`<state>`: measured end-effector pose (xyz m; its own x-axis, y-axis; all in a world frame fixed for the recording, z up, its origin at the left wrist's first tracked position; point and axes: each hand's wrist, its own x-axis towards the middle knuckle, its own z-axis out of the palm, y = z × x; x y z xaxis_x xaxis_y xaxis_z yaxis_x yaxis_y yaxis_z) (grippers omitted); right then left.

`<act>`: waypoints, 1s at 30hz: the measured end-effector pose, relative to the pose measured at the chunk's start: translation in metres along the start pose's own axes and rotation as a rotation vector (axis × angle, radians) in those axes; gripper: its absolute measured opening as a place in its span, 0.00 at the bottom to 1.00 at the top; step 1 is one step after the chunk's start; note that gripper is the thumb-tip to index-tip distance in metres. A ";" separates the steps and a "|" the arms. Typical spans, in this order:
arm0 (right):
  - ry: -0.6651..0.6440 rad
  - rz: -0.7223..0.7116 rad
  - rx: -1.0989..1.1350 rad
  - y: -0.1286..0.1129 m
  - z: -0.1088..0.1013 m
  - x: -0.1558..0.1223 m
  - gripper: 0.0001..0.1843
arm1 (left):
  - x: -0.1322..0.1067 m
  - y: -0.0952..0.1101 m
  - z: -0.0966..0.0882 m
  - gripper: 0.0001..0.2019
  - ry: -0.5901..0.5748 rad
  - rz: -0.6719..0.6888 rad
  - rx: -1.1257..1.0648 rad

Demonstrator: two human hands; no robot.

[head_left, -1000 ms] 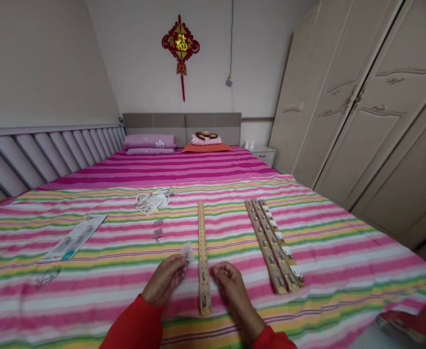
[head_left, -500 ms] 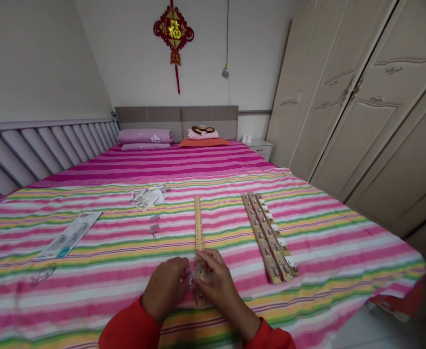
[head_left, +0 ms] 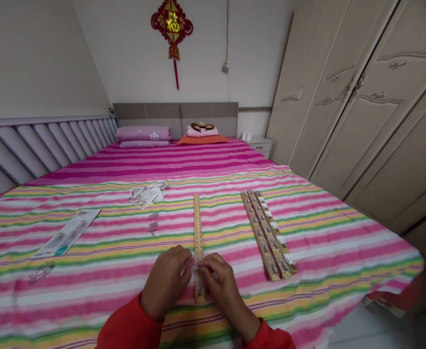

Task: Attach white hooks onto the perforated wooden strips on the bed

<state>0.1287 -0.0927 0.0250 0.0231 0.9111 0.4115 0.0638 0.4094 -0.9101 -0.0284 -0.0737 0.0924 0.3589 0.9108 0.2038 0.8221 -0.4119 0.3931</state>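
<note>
A long wooden strip [head_left: 197, 225] with a row of holes lies lengthwise on the striped bedspread [head_left: 307, 232]. Both of my hands meet over its near end. My left hand [head_left: 167, 281] is closed in a pinch on a small clear plastic hook piece. My right hand [head_left: 218, 281] is also closed, fingertips pressed to the same piece at the strip. The piece itself is mostly hidden by my fingers. To the right lie three more wooden strips [head_left: 269, 232] side by side, with white hooks fitted along them.
Opened clear packets [head_left: 145, 195] and small loose hooks [head_left: 152, 225] lie left of the strip. A long card package [head_left: 67, 232] and a wire clip [head_left: 40, 272] rest further left. Pillows sit at the headboard; a cream wardrobe [head_left: 361, 97] stands on the right.
My hands were apart on either side of the strip, the left holding up the clear piece; they have come together over the strip's near end. The camera tilted down slightly.
</note>
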 end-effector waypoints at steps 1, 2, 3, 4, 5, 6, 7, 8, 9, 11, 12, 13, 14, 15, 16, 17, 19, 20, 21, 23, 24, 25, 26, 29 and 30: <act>0.042 0.048 0.037 0.002 0.001 0.001 0.08 | 0.000 -0.003 0.005 0.09 0.058 -0.002 -0.086; 0.084 0.113 0.087 0.005 0.002 0.002 0.09 | 0.000 -0.006 0.011 0.13 0.114 -0.013 -0.181; 0.117 0.191 0.147 0.008 0.003 0.004 0.11 | 0.000 -0.009 0.018 0.17 0.157 -0.039 -0.282; 0.140 0.273 0.213 0.011 0.003 0.005 0.13 | 0.000 -0.013 0.025 0.20 0.179 -0.080 -0.382; 0.152 0.350 0.281 0.014 0.003 0.007 0.15 | 0.001 -0.016 0.032 0.22 0.179 -0.137 -0.481; 0.158 0.414 0.343 0.016 0.003 0.008 0.17 | 0.002 -0.019 0.038 0.22 0.169 -0.195 -0.580; 0.158 0.457 0.397 0.018 0.003 0.010 0.19 | 0.003 -0.021 0.042 0.23 0.157 -0.245 -0.675; 0.158 0.481 0.440 0.019 0.003 0.012 0.20 | 0.005 -0.022 0.045 0.23 0.147 -0.280 -0.757; 0.160 0.491 0.472 0.020 0.002 0.014 0.20 | 0.008 -0.022 0.046 0.22 0.146 -0.301 -0.822; 0.163 0.496 0.510 0.022 0.002 0.020 0.20 | 0.016 -0.022 0.044 0.20 0.146 -0.315 -0.905; 0.161 0.501 0.518 0.024 0.002 0.022 0.20 | 0.020 -0.022 0.043 0.19 0.142 -0.319 -0.933; 0.158 0.511 0.521 0.026 0.003 0.025 0.20 | 0.024 -0.022 0.041 0.18 0.138 -0.325 -0.958; 0.156 0.520 0.522 0.028 0.003 0.028 0.20 | 0.029 -0.023 0.041 0.17 0.134 -0.333 -0.984; 0.155 0.527 0.519 0.030 0.003 0.031 0.19 | 0.034 -0.024 0.042 0.17 0.130 -0.345 -1.009; 0.154 0.528 0.512 0.033 0.004 0.034 0.18 | 0.038 -0.026 0.043 0.17 0.126 -0.363 -1.029; 0.156 0.520 0.505 0.036 0.004 0.037 0.17 | 0.042 -0.028 0.046 0.17 0.126 -0.387 -1.044; 0.166 0.494 0.490 0.042 0.005 0.042 0.14 | 0.050 -0.034 0.053 0.17 0.125 -0.438 -1.062; 0.168 0.486 0.480 0.045 0.005 0.045 0.13 | 0.053 -0.037 0.058 0.16 0.124 -0.460 -1.067; 0.171 0.487 0.469 0.048 0.006 0.047 0.12 | 0.057 -0.040 0.062 0.16 0.125 -0.478 -1.072; 0.188 0.506 0.446 0.055 0.008 0.052 0.11 | 0.062 -0.045 0.070 0.16 0.121 -0.503 -1.085; 0.200 0.521 0.434 0.059 0.009 0.053 0.11 | 0.065 -0.047 0.073 0.17 0.117 -0.514 -1.094; 0.213 0.535 0.421 0.062 0.010 0.055 0.11 | 0.067 -0.049 0.075 0.17 0.116 -0.526 -1.104; 0.219 0.549 0.408 0.065 0.011 0.056 0.11 | 0.069 -0.051 0.078 0.17 0.117 -0.539 -1.113; 0.215 0.573 0.372 0.071 0.013 0.056 0.10 | 0.072 -0.056 0.083 0.17 0.122 -0.553 -1.107; 0.213 0.576 0.362 0.073 0.013 0.056 0.10 | 0.073 -0.058 0.085 0.17 0.123 -0.545 -1.093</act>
<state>0.1215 -0.0111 -0.0185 0.1502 0.9734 -0.1732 -0.3519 -0.1111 -0.9294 -0.0122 0.0187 0.0086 -0.0088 0.9867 -0.1626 0.0275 0.1628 0.9863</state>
